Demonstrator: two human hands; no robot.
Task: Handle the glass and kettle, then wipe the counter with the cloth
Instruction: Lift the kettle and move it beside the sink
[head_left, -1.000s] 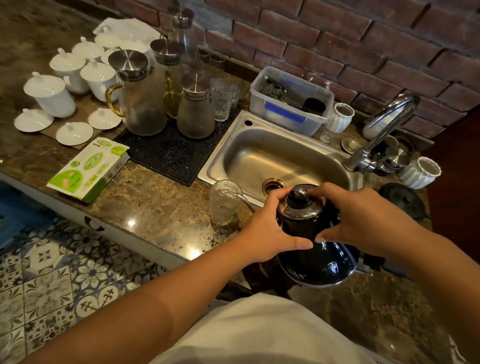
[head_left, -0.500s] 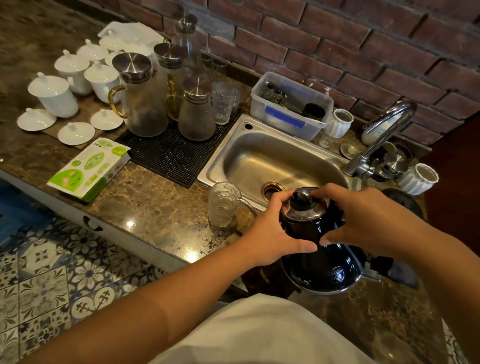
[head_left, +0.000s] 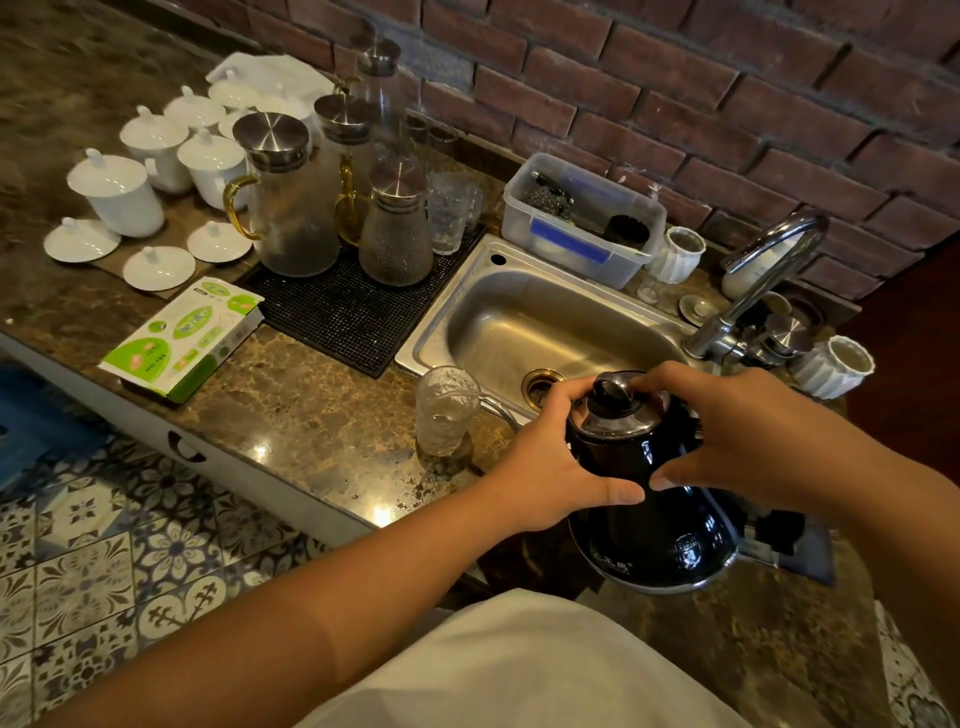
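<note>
Clasping the black kettle (head_left: 644, 483) from both sides, the left hand (head_left: 550, 467) and right hand (head_left: 727, 436) each keep a closed grip near its lid, the glass (head_left: 447, 410) just left.

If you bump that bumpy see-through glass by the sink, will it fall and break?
Probably easy to tip: the clear textured drinking glass is tall and narrow and looks almost empty, so likely light. It stands near the steel sink's rim, so a nudge might send it in. Thin glass would likely crack. Its bumps may help the grip.
</note>
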